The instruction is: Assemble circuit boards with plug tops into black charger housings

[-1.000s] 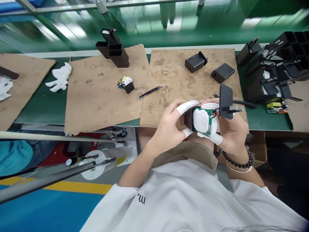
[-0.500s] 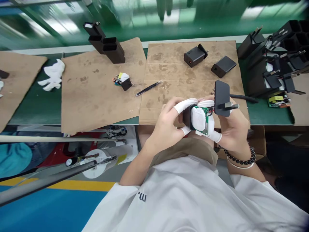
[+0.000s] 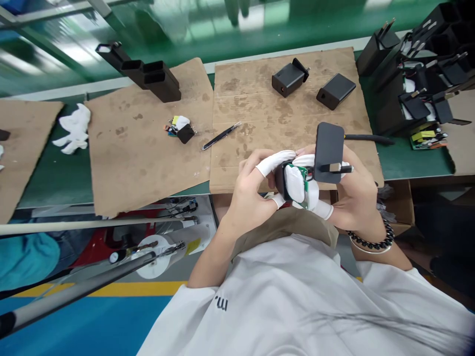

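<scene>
Both hands hold one charger assembly above the near edge of the cardboard mat (image 3: pixel 282 118). My left hand (image 3: pixel 256 190), with white finger cots, pinches the black housing (image 3: pixel 279 179) and the green circuit board with a white pad (image 3: pixel 297 184). My right hand (image 3: pixel 351 195) grips the board from the other side. A black plug cover with metal prongs (image 3: pixel 329 152) hangs on wires just above my right fingers.
Two black charger housings (image 3: pixel 288 78) (image 3: pixel 336 91) and tweezers (image 3: pixel 221 136) lie on the mat. A small circuit board part (image 3: pixel 179 130) and stacked black housings (image 3: pixel 148 79) sit on the left mat. Several housings and plug covers (image 3: pixel 415 74) crowd the right. White gloves (image 3: pixel 74 129) lie far left.
The hands keep the same grip on the assembly. The view has drifted, so the bench items sit a little further left and higher in the picture.
</scene>
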Demonstrator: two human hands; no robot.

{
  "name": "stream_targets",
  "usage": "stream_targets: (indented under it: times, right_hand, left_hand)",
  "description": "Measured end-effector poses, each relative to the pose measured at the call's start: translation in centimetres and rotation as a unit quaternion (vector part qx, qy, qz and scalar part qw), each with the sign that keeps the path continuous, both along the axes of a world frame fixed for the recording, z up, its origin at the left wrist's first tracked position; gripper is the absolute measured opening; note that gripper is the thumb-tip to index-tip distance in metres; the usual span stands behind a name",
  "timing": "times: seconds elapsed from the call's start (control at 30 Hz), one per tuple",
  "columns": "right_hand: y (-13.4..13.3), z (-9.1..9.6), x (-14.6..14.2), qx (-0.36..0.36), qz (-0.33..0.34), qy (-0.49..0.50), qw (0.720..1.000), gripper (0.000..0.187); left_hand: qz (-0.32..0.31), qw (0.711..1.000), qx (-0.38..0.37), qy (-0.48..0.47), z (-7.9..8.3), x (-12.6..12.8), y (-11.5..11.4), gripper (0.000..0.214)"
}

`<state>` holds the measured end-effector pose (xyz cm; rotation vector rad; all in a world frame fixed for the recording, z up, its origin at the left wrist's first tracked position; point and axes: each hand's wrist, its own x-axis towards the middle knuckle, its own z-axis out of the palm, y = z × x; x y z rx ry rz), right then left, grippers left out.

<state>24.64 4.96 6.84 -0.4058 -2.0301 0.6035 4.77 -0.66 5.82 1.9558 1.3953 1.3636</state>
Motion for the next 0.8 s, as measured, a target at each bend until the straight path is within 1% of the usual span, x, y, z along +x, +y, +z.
stream_targets:
  times: [0.13,0.23,0.33,0.47,0.67,0.8]
  right_hand:
    - [0.04,-0.19,-0.2,-0.014,0.015,0.022,1.0,0.04]
    - [0.02,-0.24,-0.29,-0.019,0.029,0.037,0.999,0.038]
    - [-0.05,-0.17,-0.22,-0.02,0.031,0.031,0.999,0.035]
    - [-0.07,0.11,0.02,-0.002,0.014,0.003,1.0,0.033]
    - [-0.08,0.38,0.29,-0.02,0.017,-0.03,0.999,0.046]
    - [-0.2,-0.24,0.4,-0.061,0.019,0.0,0.998,0.052]
  left_hand:
    - [-0.001,1.0,0.008,-0.009,-0.08,0.05,-0.08,0.056]
    - [0.0,1.0,0.016,-0.013,0.05,0.07,-0.14,0.058]
    - [0.002,1.0,0.012,-0.009,0.22,0.06,-0.21,0.058]
    - [0.005,1.0,-0.008,0.002,0.38,0.08,-0.38,0.057]
    - [-0.005,0.999,-0.04,-0.016,0.42,0.2,-0.52,0.061]
    - [-0.015,0.997,-0.056,-0.042,0.49,0.28,-0.5,0.058]
